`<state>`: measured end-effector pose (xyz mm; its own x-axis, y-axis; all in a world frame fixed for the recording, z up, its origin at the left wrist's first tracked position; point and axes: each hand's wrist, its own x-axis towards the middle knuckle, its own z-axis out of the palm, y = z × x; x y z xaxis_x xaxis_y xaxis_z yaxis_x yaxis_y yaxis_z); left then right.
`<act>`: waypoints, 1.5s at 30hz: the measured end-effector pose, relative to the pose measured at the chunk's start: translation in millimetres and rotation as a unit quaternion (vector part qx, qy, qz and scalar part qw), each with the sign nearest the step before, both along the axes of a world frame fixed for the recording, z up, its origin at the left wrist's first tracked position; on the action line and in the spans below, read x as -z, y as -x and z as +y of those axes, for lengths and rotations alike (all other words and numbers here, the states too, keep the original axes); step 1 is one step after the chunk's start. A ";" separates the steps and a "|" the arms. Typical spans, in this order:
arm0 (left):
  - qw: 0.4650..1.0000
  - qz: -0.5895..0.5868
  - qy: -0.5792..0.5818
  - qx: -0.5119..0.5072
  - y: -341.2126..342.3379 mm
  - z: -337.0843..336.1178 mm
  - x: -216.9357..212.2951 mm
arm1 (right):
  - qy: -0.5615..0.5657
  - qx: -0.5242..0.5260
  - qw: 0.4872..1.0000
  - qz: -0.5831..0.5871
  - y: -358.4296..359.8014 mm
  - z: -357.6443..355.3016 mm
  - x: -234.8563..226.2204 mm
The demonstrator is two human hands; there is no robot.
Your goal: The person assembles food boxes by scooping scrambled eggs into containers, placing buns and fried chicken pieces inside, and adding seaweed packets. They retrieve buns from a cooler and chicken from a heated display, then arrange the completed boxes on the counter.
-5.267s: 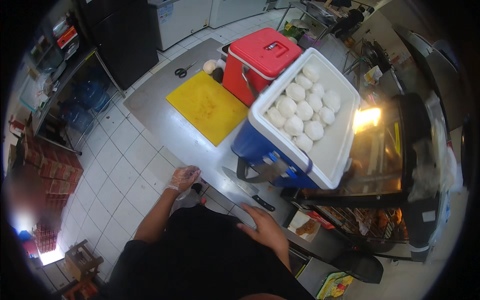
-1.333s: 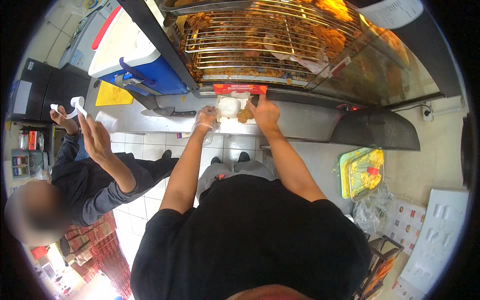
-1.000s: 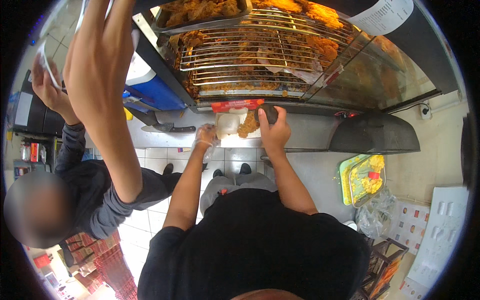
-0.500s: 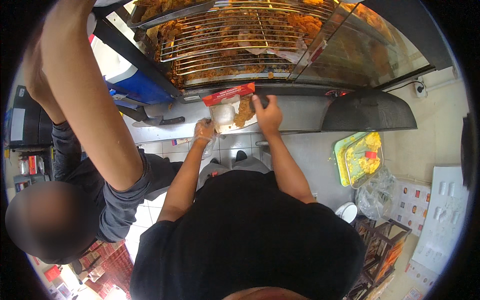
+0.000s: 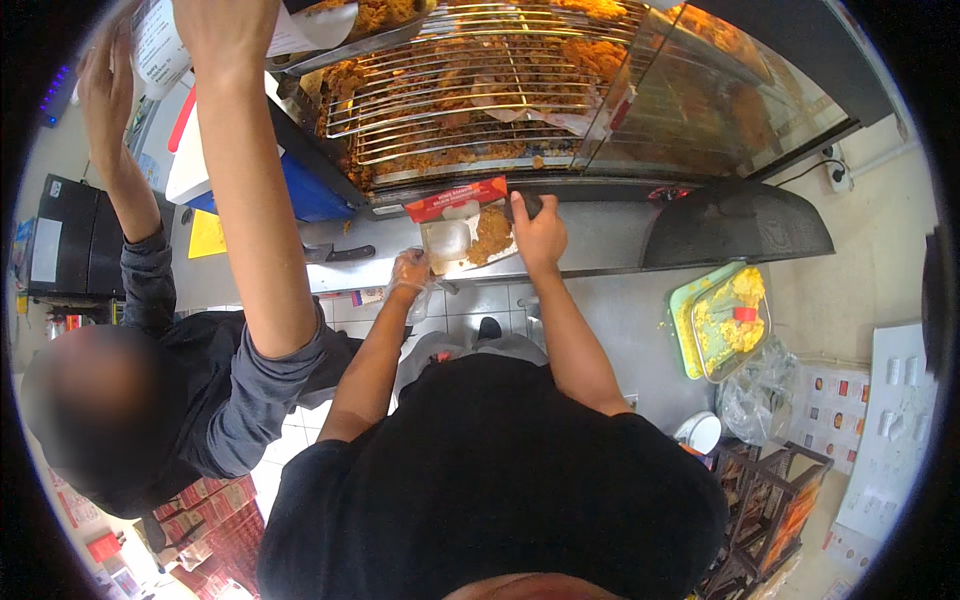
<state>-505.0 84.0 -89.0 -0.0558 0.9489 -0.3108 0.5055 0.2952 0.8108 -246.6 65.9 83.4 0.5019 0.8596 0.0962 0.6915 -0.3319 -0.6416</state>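
A paper food box (image 5: pixel 437 264) with a red printed flap stands open on the steel counter in front of me. Inside it, a brown fried chicken piece (image 5: pixel 490 236) lies beside a whitish packed portion (image 5: pixel 449 241). My left hand (image 5: pixel 409 271), in a clear plastic glove, has its fingers closed at the box's left edge. My bare right hand (image 5: pixel 541 236) is at the right side, fingers closed around a small black object (image 5: pixel 524 206) against the box; its kind is unclear.
Ahead is a glass display cabinet (image 5: pixel 700 120) with a wire rack (image 5: pixel 460 95) over fried food. A knife (image 5: pixel 350 253) lies left on the counter. A co-worker's arm (image 5: pixel 250 200) reaches up at my left. Right are a black curved cover (image 5: pixel 740 222) and a green tray (image 5: pixel 684 325) with yellow food.
The co-worker's arms have shifted, and a white printed sheet or wrap now shows by their hands. A yellow item has come into sight at the left. My hands stay at the box.
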 end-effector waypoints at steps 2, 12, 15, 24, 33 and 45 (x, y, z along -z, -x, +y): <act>0.995 0.081 0.000 0.056 -24.2 3.2 -33.9 | -0.010 0.023 0.997 -0.076 -2.0 -0.3 3.1; 0.995 0.054 -0.059 0.062 -13.6 -2.5 -34.2 | 0.025 -0.045 0.997 -0.057 -8.0 10.6 16.0; 0.999 -0.022 0.009 0.024 -49.7 -11.2 -110.0 | 0.047 -0.068 0.996 -0.038 -11.7 -8.6 -12.5; 0.991 0.119 -0.014 0.051 -32.3 -0.4 -65.3 | 0.039 -0.112 0.991 -0.054 8.3 6.0 24.6; 0.975 0.166 -0.076 0.129 -28.9 3.4 -64.4 | 0.086 -0.173 0.975 -0.108 25.5 3.2 41.2; 0.961 0.265 -0.077 -0.014 -48.3 41.9 3.1 | 0.016 -0.090 0.990 -0.110 27.3 5.9 -3.0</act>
<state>-456.7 125.9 -92.1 -0.1926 0.9773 -0.0877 0.8532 0.2110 0.4770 -273.9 71.8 86.4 0.3106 0.9373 0.1581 0.8631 -0.2084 -0.4601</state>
